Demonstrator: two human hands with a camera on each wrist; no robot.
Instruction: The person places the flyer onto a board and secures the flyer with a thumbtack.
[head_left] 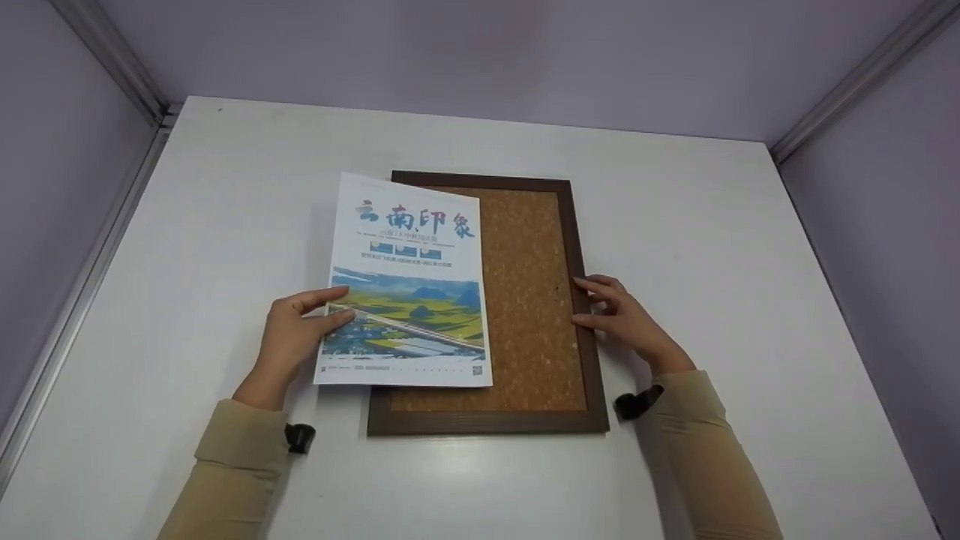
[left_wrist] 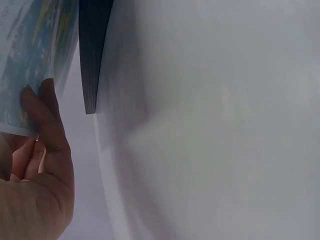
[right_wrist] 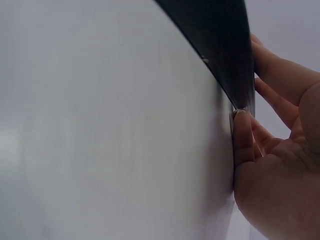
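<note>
A cork board in a dark brown wooden frame (head_left: 594, 375) lies flat on the white table (head_left: 225, 210). A printed poster (head_left: 409, 285) with a landscape picture and large coloured characters covers the board's left part and overhangs its left edge. My left hand (head_left: 296, 334) pinches the poster's left edge, thumb on top; the left wrist view shows the thumb (left_wrist: 47, 117) on the sheet (left_wrist: 30, 45). My right hand (head_left: 622, 315) rests against the frame's right rail, fingers fairly straight; the right wrist view shows its fingers (right_wrist: 270, 65) along the dark frame edge (right_wrist: 225, 45).
Lilac walls with metal corner posts (head_left: 112, 67) enclose the table on three sides. Bare white tabletop surrounds the board on the left, right and back. Beige sleeves (head_left: 225, 465) cover both forearms near the front edge.
</note>
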